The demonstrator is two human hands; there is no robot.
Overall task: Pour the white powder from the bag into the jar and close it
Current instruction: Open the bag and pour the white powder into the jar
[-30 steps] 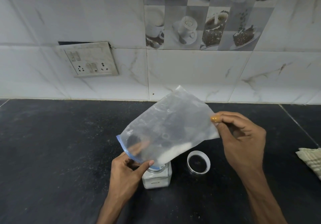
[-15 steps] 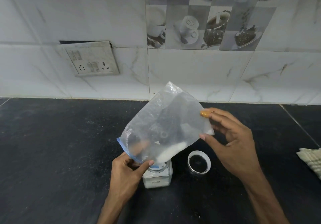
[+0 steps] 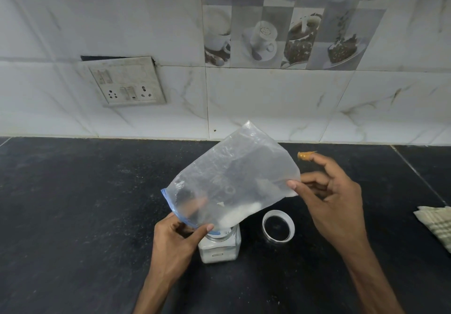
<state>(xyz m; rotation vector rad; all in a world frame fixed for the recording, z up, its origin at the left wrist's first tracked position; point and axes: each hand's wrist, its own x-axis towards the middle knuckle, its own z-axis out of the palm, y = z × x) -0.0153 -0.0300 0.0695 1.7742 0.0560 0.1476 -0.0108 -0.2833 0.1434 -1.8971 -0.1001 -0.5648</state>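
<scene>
A clear plastic bag with a blue zip strip is tilted mouth-down over a small square glass jar on the black counter. My left hand grips the bag's mouth at the jar's opening, which the bag hides. White powder lies along the bag's lower edge near the mouth, and the jar holds some too. My right hand is at the bag's raised bottom corner with fingers spread; only its thumb tip touches the plastic. The jar's lid lies upside down on the counter just right of the jar.
A folded checked cloth lies at the right edge of the black counter. The tiled wall behind carries a switch-and-socket plate.
My right hand let go of its pinch on the bag's corner and spread its fingers, the thumb now touching the edge. The bag stays tilted over the jar, and powder has slid toward its mouth.
</scene>
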